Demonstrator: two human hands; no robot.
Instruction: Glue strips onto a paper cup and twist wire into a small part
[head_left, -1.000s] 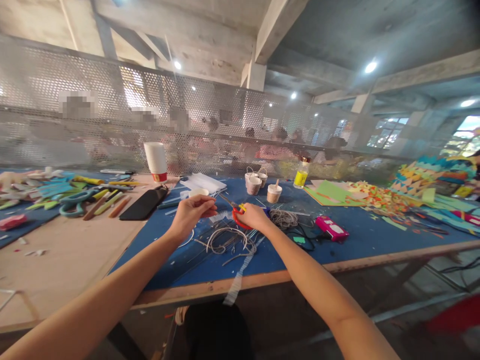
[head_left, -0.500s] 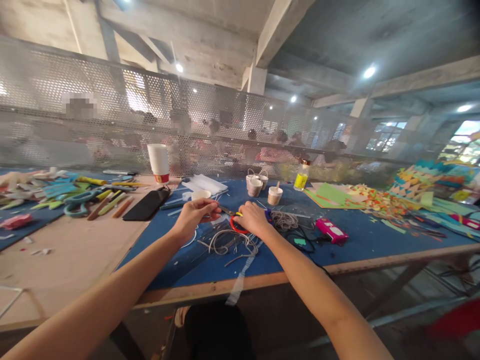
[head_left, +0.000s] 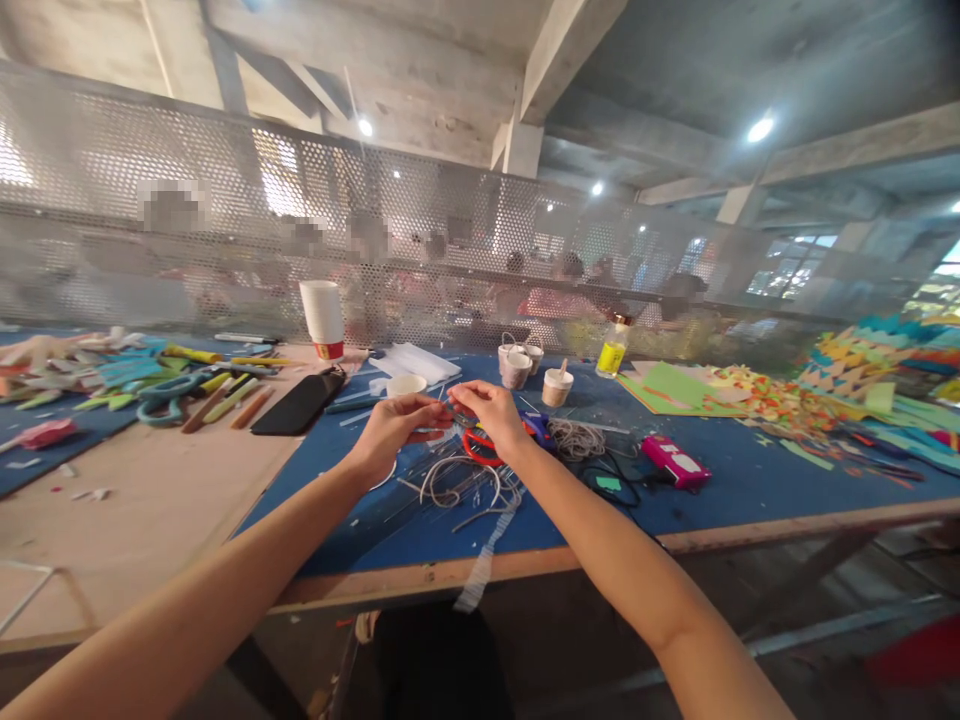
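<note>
Both hands meet over the blue mat (head_left: 360,535), fingertips close together. My left hand (head_left: 397,432) is closed in a pinch on something too small to make out. Just right of it, my right hand (head_left: 491,415) also pinches, and what lies between its fingers is hidden. Red-handled scissors (head_left: 478,450) lie under the right hand, partly covered by it. A white paper cup (head_left: 407,384) stands just behind the left hand. Loops of grey cord (head_left: 450,482) and thin strips lie below the hands.
Small buckets (head_left: 515,368), a cup with a stick (head_left: 557,388) and a yellow-labelled bottle (head_left: 613,350) stand behind. A cord coil (head_left: 576,438) and magenta device (head_left: 676,462) lie right. Leftward are a phone (head_left: 295,405), teal scissors (head_left: 169,397) and a tall paper cup (head_left: 322,315).
My right hand has let go of the red-handled scissors and moved left, up to the fingertips of my left hand. The left hand has barely moved.
</note>
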